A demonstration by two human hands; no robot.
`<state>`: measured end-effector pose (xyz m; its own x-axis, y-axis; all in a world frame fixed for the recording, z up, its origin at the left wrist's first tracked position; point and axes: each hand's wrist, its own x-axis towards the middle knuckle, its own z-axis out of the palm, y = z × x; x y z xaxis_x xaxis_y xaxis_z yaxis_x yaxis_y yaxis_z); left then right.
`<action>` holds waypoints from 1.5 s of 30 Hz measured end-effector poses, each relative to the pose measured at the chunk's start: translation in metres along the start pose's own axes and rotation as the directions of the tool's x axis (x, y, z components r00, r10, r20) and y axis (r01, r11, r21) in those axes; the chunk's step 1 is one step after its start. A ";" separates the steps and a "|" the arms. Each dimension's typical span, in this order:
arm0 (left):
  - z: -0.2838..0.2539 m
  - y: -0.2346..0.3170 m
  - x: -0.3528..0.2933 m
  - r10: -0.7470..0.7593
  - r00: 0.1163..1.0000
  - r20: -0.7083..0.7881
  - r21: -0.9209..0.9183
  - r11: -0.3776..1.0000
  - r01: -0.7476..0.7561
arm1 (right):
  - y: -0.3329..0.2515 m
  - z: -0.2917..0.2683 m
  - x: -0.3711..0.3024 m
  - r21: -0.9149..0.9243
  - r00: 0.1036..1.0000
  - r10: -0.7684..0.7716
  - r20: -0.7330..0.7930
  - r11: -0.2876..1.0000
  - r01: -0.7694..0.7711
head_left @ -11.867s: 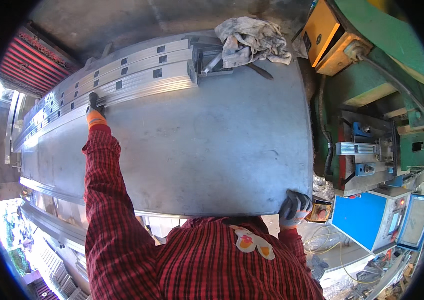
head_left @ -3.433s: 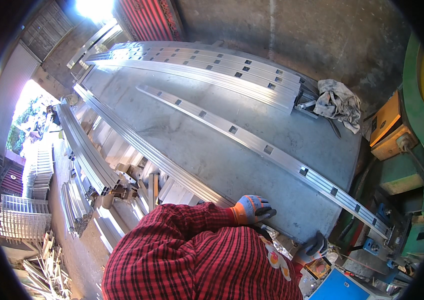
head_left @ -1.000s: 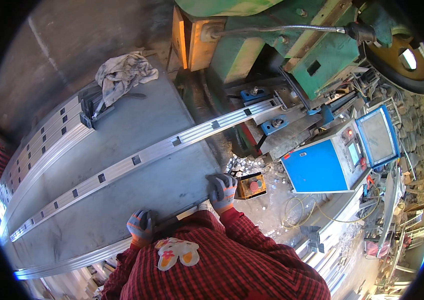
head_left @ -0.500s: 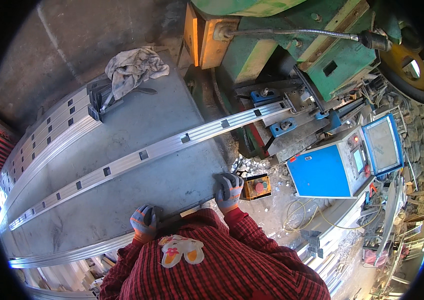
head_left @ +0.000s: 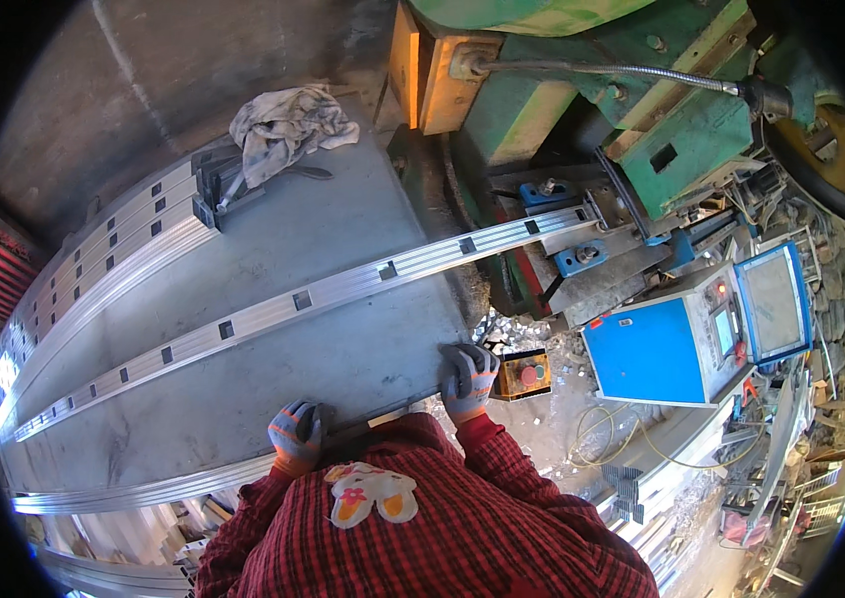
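My left hand (head_left: 298, 436), in a grey and orange glove, rests at the near edge of a grey metal table (head_left: 352, 349) with its fingers curled over it. Farther right, my right hand (head_left: 469, 383), gloved alike, is wrapped round the table's near right corner. Neither hand touches the long silvery metal profile (head_left: 344, 285) with square holes lying across the table. Its far right end sits between blue clamps (head_left: 582, 257) on the bed of a green machine (head_left: 701, 149).
Several punched profiles (head_left: 158, 249) are stacked at the table's far left, beside a crumpled rag (head_left: 288, 130). A yellow button box (head_left: 510, 377) with a red button stands just right of my right hand. Beyond it is a blue-and-white control cabinet (head_left: 642, 349). A yellowish hose (head_left: 602, 463) loops over the floor.
The whole scene has shifted slightly to the right in the view. Both hands stay at the table edge, and the profile keeps its place in the machine.
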<state>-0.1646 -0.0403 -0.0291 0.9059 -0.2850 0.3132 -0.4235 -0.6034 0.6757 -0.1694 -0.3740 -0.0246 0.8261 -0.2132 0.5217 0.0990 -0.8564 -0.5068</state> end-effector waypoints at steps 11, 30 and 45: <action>-0.021 0.040 0.023 -0.126 0.979 0.160 0.081 0.990 0.114 | 0.000 0.006 0.000 0.011 0.994 -0.072 -0.086 0.997 0.073; -0.012 0.043 0.022 -0.192 0.978 0.085 0.011 0.981 0.191 | 0.004 0.000 0.000 -0.039 0.994 -0.106 0.040 0.993 0.107; -0.014 0.041 0.021 -0.234 0.952 0.196 0.041 0.972 0.230 | 0.015 0.006 -0.004 -0.097 0.989 -0.145 -0.007 0.985 0.144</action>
<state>-0.1632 -0.0609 0.0144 0.9610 -0.2764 0.0095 -0.2033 -0.6827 0.7018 -0.1676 -0.3830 -0.0381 0.7993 -0.0899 0.5941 0.1623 -0.9197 -0.3575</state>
